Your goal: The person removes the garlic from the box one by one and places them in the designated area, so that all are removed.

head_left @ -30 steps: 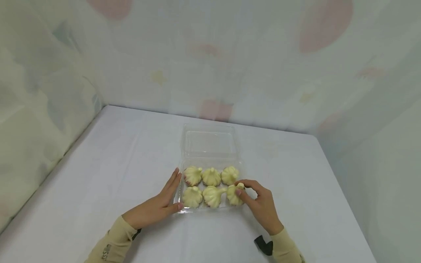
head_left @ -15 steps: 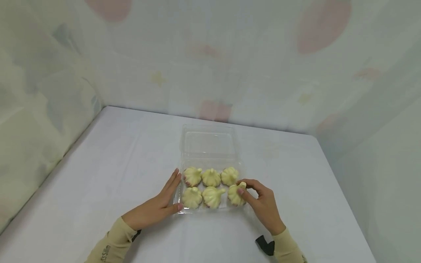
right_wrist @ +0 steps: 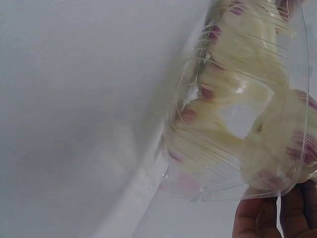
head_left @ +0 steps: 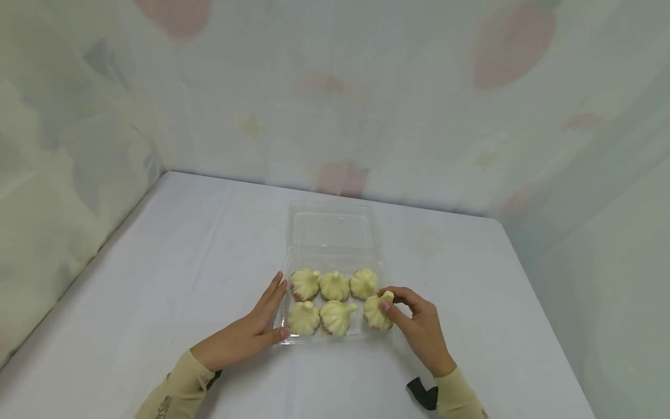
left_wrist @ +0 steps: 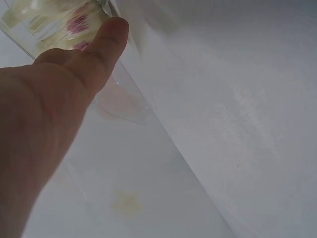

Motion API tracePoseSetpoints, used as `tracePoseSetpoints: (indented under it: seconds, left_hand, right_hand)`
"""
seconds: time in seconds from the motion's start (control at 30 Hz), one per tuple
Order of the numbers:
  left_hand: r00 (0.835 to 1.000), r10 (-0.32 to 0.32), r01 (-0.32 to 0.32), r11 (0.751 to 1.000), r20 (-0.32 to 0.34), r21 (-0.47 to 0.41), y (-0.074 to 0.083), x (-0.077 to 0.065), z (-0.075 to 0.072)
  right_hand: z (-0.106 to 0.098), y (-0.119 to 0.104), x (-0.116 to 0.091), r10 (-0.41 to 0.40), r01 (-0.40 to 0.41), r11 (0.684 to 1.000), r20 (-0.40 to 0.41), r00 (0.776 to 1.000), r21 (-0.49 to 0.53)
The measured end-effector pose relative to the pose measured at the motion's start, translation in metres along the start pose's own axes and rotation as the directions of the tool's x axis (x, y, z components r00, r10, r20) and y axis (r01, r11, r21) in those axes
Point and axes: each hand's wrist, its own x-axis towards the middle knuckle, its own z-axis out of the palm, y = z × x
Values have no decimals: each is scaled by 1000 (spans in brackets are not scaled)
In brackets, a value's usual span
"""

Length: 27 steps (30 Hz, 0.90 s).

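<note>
A clear plastic clamshell box [head_left: 333, 230] lies with its lid folded back, and pale garlic bulbs [head_left: 335, 317] fill its tray in two rows. At the near right corner, my right hand [head_left: 423, 329] pinches a garlic bulb [head_left: 375, 314] between thumb and fingers, its stem pointing up. The right wrist view shows that held bulb [right_wrist: 302, 144] above the box's rim, with purple streaks. My left hand [head_left: 243, 334] rests along the box's left side with fingers straight and thumb at the near left corner. In the left wrist view, the left thumb [left_wrist: 106, 44] touches the clear wall.
A white cloth-covered table [head_left: 209, 233] lies under the box. Patterned fabric [head_left: 335, 105] hangs behind it and on both sides. A dark strap piece [head_left: 421, 393] sits at the right wrist, next to a tan sleeve [head_left: 458, 396].
My right hand has shifted slightly right with the pinched garlic bulb, widening the gap to the bulb beside it. The left hand keeps its place against the box.
</note>
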Motion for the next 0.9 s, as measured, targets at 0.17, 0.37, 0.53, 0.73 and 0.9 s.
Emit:
tracePoseSetpoints:
  seconds: [0.17, 0.37, 0.53, 0.73, 0.9]
  left_hand:
    - [1000, -2, 2, 1000, 1, -19, 1, -3, 1]
    - [1000, 2, -2, 1000, -6, 10, 3, -2, 2]
    - [1000, 5, -5, 1000, -3, 30, 3, -1, 0]
    - [1000, 5, -5, 999, 1, 36, 3, -1, 0]
    - [1000, 7, -7, 999, -2, 36, 3, -1, -1]
  right_hand:
    - [0, 0, 1, 6, -6, 1000, -6, 1000, -12]
    - [-2, -1, 2, -14, 14, 1000, -23, 1000, -10]
    - [-6, 1, 3, -28, 28, 1000, -27, 999, -3]
    - [-11, 0, 5, -46, 45, 999, -29, 999, -26]
    - [-20, -2, 8, -74, 72, 997, -45, 996, -32]
